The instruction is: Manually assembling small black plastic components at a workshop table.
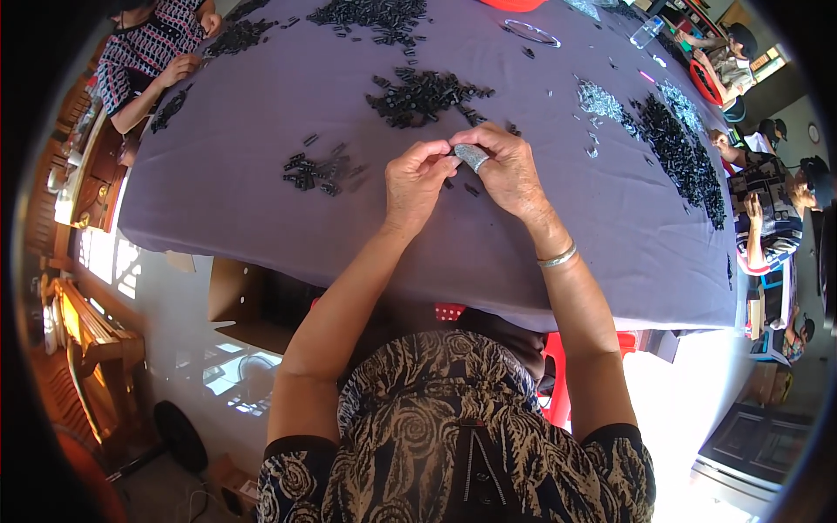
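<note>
Over the purple-grey tablecloth (pixel 349 235) my two hands meet, fingertips together. My left hand (pixel 414 181) is closed, its thumb and forefinger pinched on a small black piece that is mostly hidden. My right hand (pixel 508 172) pinches from the other side, with a grey wrap (pixel 472 157) around its thumb. Just beyond the hands lies a heap of small black cylindrical pieces (pixel 423 96). A smaller group of black pieces (pixel 305 172) lies to the left. One loose black piece (pixel 472 189) rests below my right hand.
More black pieces (pixel 375 16) are heaped at the far side, with a long black pile (pixel 680 161) and clear bits (pixel 600 98) at right. A plastic bottle (pixel 646 32) stands far right. A person (pixel 153 57) sits at the left; others (pixel 767 205) sit at the right.
</note>
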`<state>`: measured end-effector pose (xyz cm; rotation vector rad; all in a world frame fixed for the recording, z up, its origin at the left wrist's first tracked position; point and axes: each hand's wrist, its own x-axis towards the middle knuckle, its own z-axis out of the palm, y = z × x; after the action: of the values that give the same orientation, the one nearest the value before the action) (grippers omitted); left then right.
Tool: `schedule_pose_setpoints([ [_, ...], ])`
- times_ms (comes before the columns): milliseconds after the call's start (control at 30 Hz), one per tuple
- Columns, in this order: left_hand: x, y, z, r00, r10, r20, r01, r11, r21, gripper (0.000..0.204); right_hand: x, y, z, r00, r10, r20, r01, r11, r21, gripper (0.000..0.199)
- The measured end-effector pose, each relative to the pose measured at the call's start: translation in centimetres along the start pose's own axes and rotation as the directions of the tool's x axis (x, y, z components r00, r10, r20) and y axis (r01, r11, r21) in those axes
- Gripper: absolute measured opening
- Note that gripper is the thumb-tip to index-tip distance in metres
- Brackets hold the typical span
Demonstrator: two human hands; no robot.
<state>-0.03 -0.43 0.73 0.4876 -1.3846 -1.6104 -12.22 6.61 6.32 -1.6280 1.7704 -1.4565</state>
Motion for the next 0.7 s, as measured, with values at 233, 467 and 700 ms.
schedule_pose_setpoints([
  [233, -0.1, 0.2, -0.1, 1.0, -0.03, -0.003, 0.029, 0.996, -0.085, 0.017, -0.7, -0.6, -0.3, 0.997, -0.064, 0.031, 0.067, 0.993, -0.093, 0.021],
  [467, 0.3, 1.0, -0.3, 0.999, -0.033, -0.039, 0.032, 0.999, -0.011, 0.018, -0.7, 0.8, -1.9, 0.984, 0.149, -0.101, -0.132, 0.978, 0.159, 0.017],
  [700, 0.3, 0.9, -0.5, 0.996, -0.059, -0.065, 0.056, 0.998, -0.041, 0.017, -1.6, 2.1, -2.2, 0.989, 0.128, -0.079, -0.114, 0.981, 0.159, 0.01],
])
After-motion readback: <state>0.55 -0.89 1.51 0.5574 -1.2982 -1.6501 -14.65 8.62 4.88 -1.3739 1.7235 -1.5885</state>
